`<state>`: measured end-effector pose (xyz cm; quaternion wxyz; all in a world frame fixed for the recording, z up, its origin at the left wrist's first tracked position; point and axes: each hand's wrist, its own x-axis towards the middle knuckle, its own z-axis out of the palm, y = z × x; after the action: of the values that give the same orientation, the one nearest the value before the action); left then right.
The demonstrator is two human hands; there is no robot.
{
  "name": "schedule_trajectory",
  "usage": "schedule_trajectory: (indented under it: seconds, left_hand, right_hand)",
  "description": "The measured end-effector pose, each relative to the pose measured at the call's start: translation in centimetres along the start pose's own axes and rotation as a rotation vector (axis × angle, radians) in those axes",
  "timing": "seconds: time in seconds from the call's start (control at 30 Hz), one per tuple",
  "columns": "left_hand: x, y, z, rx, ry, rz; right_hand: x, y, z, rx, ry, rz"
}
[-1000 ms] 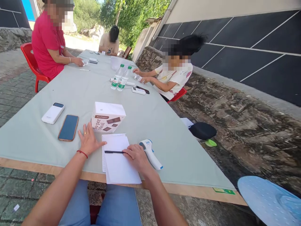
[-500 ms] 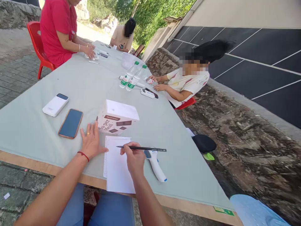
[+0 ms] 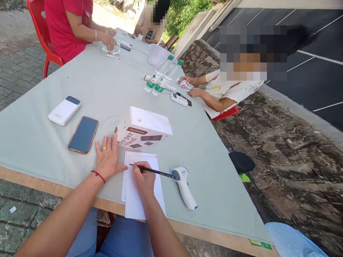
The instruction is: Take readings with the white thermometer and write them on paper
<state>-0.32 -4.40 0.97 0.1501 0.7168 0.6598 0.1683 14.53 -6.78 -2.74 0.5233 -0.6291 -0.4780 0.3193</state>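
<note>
My right hand (image 3: 144, 178) grips a black pencil (image 3: 160, 172), its tip at the upper left of a white sheet of paper (image 3: 134, 205). A second sheet shows along the left edge, with faint marks. My left hand (image 3: 108, 157) lies flat with fingers spread, the thumb at the paper's left edge. Just beyond its fingertips stands a white box (image 3: 150, 121) with brown print. A phone (image 3: 83, 135) in a brown case lies left of that hand. Right of the paper rests a white-and-blue infrared thermometer (image 3: 185, 187).
A white power bank (image 3: 64, 110) lies at the left. Two water bottles (image 3: 163, 80), a clear bowl (image 3: 158, 55) and a white device (image 3: 179, 99) are farther back. Three people sit around the grey-covered table (image 3: 107, 85). A blue stool-like surface (image 3: 292, 239) is at lower right.
My right hand has moved left and brought the pencil tip onto the paper's upper left part. My left hand stays flat. The whole view has shifted slightly.
</note>
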Motion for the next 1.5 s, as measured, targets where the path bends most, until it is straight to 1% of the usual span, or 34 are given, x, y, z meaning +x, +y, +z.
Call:
schedule_trajectory:
  seconds: [0.1,0.23,0.53,0.73,1.1,1.37,1.5]
  left_hand:
    - [-0.02,0.02,0.03,-0.009,0.012,0.013]
    - [-0.01,0.04,0.04,-0.011,0.008,0.004]
    - [0.01,-0.01,0.36,0.009,0.016,0.004]
    - [-0.01,0.08,0.15,0.003,0.018,0.002]
    - [0.03,0.00,0.22,0.002,0.019,0.007]
    - [0.06,-0.05,0.28,0.012,0.024,0.008]
    - [0.08,-0.10,0.31,0.018,0.022,0.008]
  right_hand:
    - [-0.13,0.18,0.06,-0.037,-0.037,-0.022]
    - [-0.18,0.28,0.01,-0.043,-0.066,-0.019]
    - [-0.24,-0.13,0.04,-0.038,-0.089,0.019]
    - [-0.20,-0.02,0.03,-0.049,-0.099,-0.010]
    - [-0.19,-0.10,0.23,-0.071,-0.089,-0.044]
    - [-0.29,-0.10,0.18,-0.061,-0.101,-0.008]
    - [-0.30,-0.11,0.19,-0.053,-0.061,-0.030]
